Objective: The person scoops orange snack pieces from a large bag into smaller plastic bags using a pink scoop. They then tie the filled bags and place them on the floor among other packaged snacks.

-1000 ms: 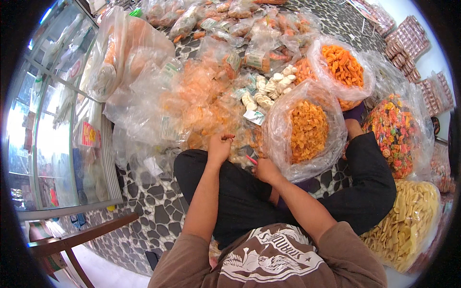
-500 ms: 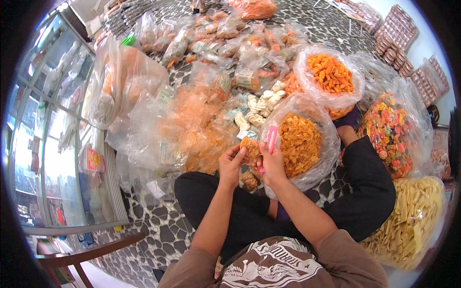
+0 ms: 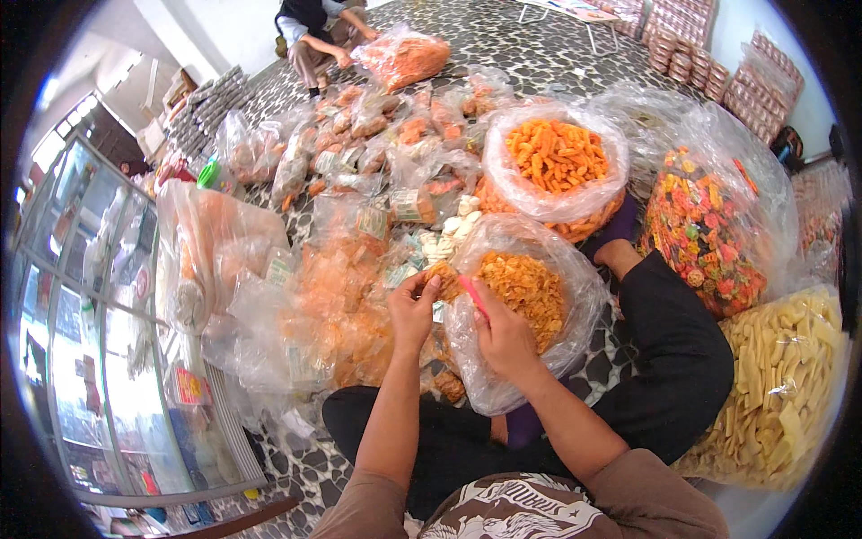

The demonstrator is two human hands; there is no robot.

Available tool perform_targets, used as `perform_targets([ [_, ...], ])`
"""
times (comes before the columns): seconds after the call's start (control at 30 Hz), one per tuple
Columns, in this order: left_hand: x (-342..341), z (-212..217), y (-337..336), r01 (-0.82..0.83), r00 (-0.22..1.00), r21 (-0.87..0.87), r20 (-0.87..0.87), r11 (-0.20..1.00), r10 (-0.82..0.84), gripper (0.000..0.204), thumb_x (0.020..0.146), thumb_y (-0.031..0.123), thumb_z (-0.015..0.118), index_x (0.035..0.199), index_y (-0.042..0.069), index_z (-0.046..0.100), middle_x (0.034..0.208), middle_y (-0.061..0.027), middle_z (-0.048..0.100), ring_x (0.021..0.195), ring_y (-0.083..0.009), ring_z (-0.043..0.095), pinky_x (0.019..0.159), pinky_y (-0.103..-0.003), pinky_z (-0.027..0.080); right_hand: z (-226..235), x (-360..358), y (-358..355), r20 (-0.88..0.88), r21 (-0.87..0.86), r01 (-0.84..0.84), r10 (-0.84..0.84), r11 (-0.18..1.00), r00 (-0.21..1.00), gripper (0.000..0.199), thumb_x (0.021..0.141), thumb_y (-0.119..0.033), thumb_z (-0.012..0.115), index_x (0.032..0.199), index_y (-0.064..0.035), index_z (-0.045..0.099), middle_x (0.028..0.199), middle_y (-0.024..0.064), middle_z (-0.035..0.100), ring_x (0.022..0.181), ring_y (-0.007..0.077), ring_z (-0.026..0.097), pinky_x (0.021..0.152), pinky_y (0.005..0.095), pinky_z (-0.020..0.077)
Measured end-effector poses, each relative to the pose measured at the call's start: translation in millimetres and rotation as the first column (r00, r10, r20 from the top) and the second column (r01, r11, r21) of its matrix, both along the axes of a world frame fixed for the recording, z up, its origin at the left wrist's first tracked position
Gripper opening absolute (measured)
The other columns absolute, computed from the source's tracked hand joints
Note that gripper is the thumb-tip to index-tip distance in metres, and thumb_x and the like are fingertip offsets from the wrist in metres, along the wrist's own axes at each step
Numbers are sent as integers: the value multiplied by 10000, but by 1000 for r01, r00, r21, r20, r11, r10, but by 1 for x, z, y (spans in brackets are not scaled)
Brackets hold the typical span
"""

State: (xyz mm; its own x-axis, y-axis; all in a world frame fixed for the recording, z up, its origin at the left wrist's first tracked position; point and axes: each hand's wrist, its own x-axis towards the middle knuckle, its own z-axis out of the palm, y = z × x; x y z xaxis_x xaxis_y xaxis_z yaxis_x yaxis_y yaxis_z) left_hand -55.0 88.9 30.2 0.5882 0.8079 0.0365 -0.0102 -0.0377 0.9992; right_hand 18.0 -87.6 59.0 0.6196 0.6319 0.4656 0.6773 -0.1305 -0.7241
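Observation:
In my left hand is a small clear packet of orange-brown chips, pinched between thumb and fingers. My right hand is closed around a slim pink tool, its exact kind partly hidden by the fingers. The tool's tip is close to the packet. Both hands are over the near left rim of a large open plastic bag of amber chips. On the floor below my left hand lies another small filled packet.
Filled orange packets are heaped at left, beside a glass cabinet. Open orange sticks, colourful snacks and yellow strips stand in big bags around my right leg. Far off, another person touches a large orange bag.
My view has shifted, bringing the other person into sight. The pink tool has tilted the other way in my right hand, and the packet remains in my left.

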Motion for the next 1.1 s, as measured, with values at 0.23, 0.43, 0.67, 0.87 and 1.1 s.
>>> perform_targets([
  [0.23,17,-2,-8,3,998,176,-62,984,8,262,966,122,740,1117,-90,709,883,-69,745,760,-96,669,712,-267,557,8,8,-1,-54,-116,-49,43,992,998,577,1007,-126,535,1568,-203,427,881,198,645,726,401,672,646,501,554],
  [0.43,22,-1,-10,-35,997,188,-61,982,47,231,990,114,703,1110,-84,712,873,-58,731,753,-94,655,700,-265,544,4,11,2,-37,-183,-38,32,982,999,598,992,-120,532,1572,-215,421,837,196,629,700,412,672,631,513,557],
  [0.67,26,0,-1,-92,995,90,-15,992,94,254,1018,175,670,1072,-66,727,850,-49,712,729,-105,646,683,-274,544,2,6,-9,-129,-266,-77,44,961,991,592,962,-113,535,1543,-202,462,878,240,668,751,453,682,691,558,555],
  [0.87,23,-3,10,-91,994,-120,50,989,98,251,1012,188,682,1069,-53,726,861,-41,706,724,-98,640,676,-269,541,9,7,-13,-221,-173,-34,-5,984,975,472,958,-157,573,1430,-153,570,892,244,679,780,447,685,730,549,545],
  [1.1,18,-4,-15,81,996,-264,68,961,-65,269,1016,208,683,1128,-35,707,963,-41,728,815,-98,665,732,-253,547,17,29,2,-196,-41,217,-221,975,955,252,892,-224,749,1046,-38,676,888,171,650,813,402,659,709,482,514],
])
